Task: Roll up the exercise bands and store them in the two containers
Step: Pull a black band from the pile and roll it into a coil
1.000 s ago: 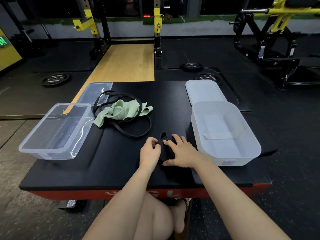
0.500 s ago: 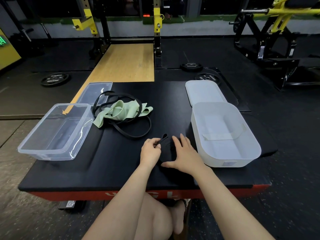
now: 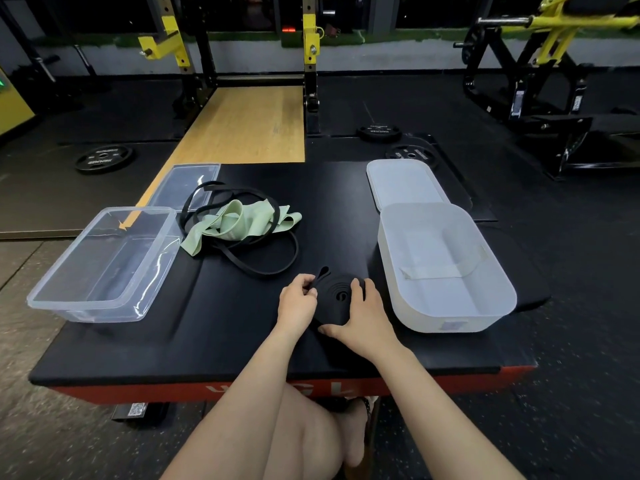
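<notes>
black band (image 3: 337, 299), rolled into a flat coil, sat at center of the frame, a bit below the middle, on the black table (image 3: 221, 334), just left of the white box (image 3: 446, 327). left hand (image 3: 298, 304) pinched the loose tail end of the band w/ curled fingers at the coil's upper left edge; the tail stuck up as a small loop. right hand (image 3: 363, 317) lay over the coil's right side, fingers fairly straight and pressing on top, thumb at the lower edge, so flat and holding it down, not wrapped round it.

judging by looks: rubbery strap, light, soft and springy. coil prob wants to unwind once pressure comes off, so best held across the whole roll w/ thumb and fingers on opposite sides, tail tucked or trapped under a finger. surface looked matte and grippy, not slick, not fragile.

upper left of center: green band (image 3: 239, 220) lay loose and crumpled, tangled w/ a thin black band (image 3: 270, 265), both unrolled. the green one looked thin and floppy, easy to fold but apt to slide open. thin one prob stiffer, loops wide.

clear box (image 3: 69, 299) at left was empty, its clear lid (image 3: 187, 183) behind it. white lid (image 3: 403, 181) lay behind the white box, which held no band yet.
</notes>
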